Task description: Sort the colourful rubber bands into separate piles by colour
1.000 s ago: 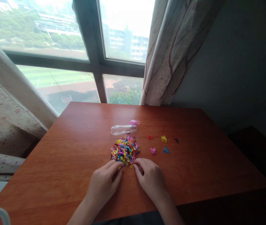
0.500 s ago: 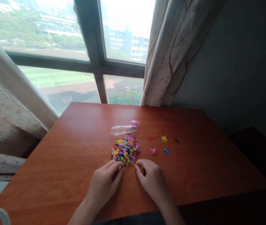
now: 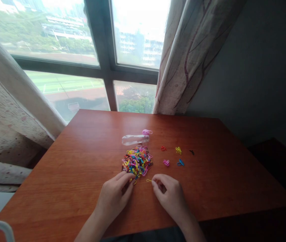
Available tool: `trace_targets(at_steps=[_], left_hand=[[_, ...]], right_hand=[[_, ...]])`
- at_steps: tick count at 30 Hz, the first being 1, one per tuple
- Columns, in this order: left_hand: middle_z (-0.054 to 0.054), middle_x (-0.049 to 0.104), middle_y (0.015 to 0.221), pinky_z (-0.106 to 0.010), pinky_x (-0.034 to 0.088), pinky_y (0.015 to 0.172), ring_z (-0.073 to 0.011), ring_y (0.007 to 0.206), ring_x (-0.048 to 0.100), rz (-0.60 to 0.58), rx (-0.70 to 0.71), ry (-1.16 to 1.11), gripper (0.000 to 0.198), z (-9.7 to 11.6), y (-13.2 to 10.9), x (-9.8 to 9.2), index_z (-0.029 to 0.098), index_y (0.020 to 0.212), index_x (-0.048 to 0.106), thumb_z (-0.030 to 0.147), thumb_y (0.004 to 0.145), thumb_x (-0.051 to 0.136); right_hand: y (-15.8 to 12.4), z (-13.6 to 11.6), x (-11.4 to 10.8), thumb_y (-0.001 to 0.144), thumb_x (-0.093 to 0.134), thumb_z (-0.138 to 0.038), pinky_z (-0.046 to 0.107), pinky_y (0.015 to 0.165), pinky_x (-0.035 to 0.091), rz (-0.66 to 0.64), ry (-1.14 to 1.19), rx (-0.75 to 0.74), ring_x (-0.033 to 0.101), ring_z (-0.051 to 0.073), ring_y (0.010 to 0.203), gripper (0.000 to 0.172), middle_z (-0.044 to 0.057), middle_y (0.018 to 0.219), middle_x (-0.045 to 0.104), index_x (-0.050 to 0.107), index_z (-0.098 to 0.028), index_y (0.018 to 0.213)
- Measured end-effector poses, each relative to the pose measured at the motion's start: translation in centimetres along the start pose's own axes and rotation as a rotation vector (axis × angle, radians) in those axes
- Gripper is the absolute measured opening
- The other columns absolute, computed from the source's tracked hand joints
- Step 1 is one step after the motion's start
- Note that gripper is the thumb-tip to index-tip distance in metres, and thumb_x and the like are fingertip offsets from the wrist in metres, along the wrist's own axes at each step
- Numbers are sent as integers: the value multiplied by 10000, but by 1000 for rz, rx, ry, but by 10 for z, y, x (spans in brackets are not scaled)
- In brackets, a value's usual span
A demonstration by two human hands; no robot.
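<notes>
A heap of small coloured rubber bands lies on the wooden table, in yellow, pink, blue, red and black. At its near left edge, my left hand is closed in a pinch, with yellow rubber bands at its fingertips. My right hand is apart from the heap, to its lower right. Its thumb and forefinger pinch one yellow rubber band, whose loop points left toward the heap. Small single-colour groups lie farther right: red, yellow, black, pink and blue.
Behind the heap a clear plastic bottle lies on its side, its mouth to the right. A pink cap with a loop rests just beyond it. The table backs onto a window between curtains. A white curved object shows at lower left.
My right hand has drawn away to the right with the yellow rubber band, clear of the heap. My left hand stays at the heap's near edge. The view has shifted slightly.
</notes>
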State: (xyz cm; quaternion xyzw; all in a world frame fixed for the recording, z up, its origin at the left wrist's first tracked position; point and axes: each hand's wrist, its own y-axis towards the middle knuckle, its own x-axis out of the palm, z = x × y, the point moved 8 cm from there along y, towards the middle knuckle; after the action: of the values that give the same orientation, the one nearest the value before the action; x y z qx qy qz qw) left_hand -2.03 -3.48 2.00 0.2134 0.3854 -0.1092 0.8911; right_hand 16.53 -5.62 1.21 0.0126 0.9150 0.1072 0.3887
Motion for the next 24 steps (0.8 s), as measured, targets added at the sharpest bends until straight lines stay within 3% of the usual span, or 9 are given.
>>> trace_targets(at_steps=[6, 9, 16, 24], left_hand=[[-13, 684, 805, -214, 463, 584, -127, 623, 623, -16, -10, -10, 176, 0, -1, 0, 224, 936, 668, 220, 930, 493], [-13, 680, 806, -218, 464, 603, -130, 633, 620, -26, -24, -20, 178, 0, -1, 2, 225, 946, 668, 210, 930, 492], [-19, 681, 818, -222, 463, 620, -133, 657, 631, -41, -32, -28, 177, -2, -3, 4, 221, 933, 661, 206, 935, 485], [-16, 686, 837, -228, 471, 626, -134, 660, 636, -53, -37, -25, 179, -2, -2, 4, 225, 955, 661, 208, 937, 484]], right_hand=[[21, 62, -75, 905, 526, -380, 239, 556, 407, 277, -186, 118, 554, 145, 537, 252, 8, 627, 627, 685, -201, 828], [38, 90, -94, 890, 516, -386, 251, 558, 387, 305, -324, 142, 562, 151, 533, 261, 8, 604, 617, 685, -199, 822], [53, 113, -88, 890, 496, -368, 260, 558, 349, 264, -395, 146, 560, 154, 540, 252, 6, 611, 617, 678, -206, 825], [35, 96, -90, 905, 502, -400, 263, 575, 402, 343, -334, 147, 602, 170, 559, 288, 28, 626, 649, 698, -197, 848]])
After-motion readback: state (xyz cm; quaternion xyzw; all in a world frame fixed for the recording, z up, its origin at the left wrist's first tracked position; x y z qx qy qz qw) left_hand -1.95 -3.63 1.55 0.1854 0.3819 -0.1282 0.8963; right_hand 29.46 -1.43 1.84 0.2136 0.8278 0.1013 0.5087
